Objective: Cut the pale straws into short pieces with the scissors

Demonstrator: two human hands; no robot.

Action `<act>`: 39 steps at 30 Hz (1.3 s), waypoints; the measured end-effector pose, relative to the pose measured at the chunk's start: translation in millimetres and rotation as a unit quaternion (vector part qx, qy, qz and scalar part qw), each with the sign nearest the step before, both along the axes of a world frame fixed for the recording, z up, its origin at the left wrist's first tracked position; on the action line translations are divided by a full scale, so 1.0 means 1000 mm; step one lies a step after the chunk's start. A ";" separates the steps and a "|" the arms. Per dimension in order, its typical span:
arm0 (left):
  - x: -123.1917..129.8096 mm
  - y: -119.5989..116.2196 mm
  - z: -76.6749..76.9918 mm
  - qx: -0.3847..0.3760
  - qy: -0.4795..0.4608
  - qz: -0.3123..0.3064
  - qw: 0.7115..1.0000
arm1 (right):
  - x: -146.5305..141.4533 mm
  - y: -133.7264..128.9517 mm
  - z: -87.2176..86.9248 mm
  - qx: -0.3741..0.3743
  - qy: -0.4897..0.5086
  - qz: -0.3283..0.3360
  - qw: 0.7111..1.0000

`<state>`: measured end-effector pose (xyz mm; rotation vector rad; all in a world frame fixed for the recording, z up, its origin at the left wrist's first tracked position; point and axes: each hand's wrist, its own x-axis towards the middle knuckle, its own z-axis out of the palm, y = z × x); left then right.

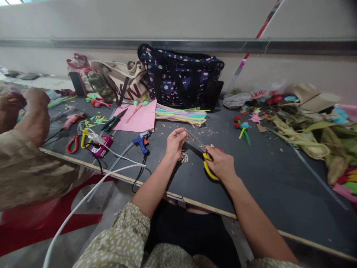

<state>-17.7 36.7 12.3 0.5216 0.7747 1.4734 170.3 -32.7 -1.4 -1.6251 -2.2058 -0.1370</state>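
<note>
Yellow-handled scissors are in my right hand, their metal blades pointing up and left. The blade tips reach the fingertips of my left hand, whose thumb and index finger are pinched together; anything between them is too small to make out. Beneath my hands, a little pile of short pale pieces lies on the dark table. Behind my hands lies a bundle of pastel pipe cleaners, partly beside a pink sheet.
A blue glue gun, green-handled pliers and a purple box with cables sit left. A patterned bag stands behind. Small pipe-cleaner flowers and dried husks lie right. Another person's arm is far left.
</note>
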 end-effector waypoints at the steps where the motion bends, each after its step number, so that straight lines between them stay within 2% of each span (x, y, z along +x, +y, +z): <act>1: 0.000 0.000 0.000 -0.001 -0.002 -0.001 1.000 | 0.000 0.000 0.000 0.000 0.001 0.000 1.000; 10: -0.001 -0.001 0.000 -0.008 -0.007 -0.010 1.000 | 0.000 0.000 -0.001 -0.020 0.016 0.011 1.000; 15: -0.003 0.001 0.000 -0.017 -0.022 -0.010 1.000 | 0.002 0.001 0.004 -0.032 0.036 -0.018 0.999; 28: -0.004 0.002 -0.001 -0.033 -0.033 -0.019 0.999 | 0.003 0.001 0.008 -0.019 -0.024 -0.013 0.999; 39: -0.003 0.001 0.002 -0.027 -0.038 -0.016 0.999 | 0.002 0.000 0.009 -0.013 -0.030 -0.028 0.999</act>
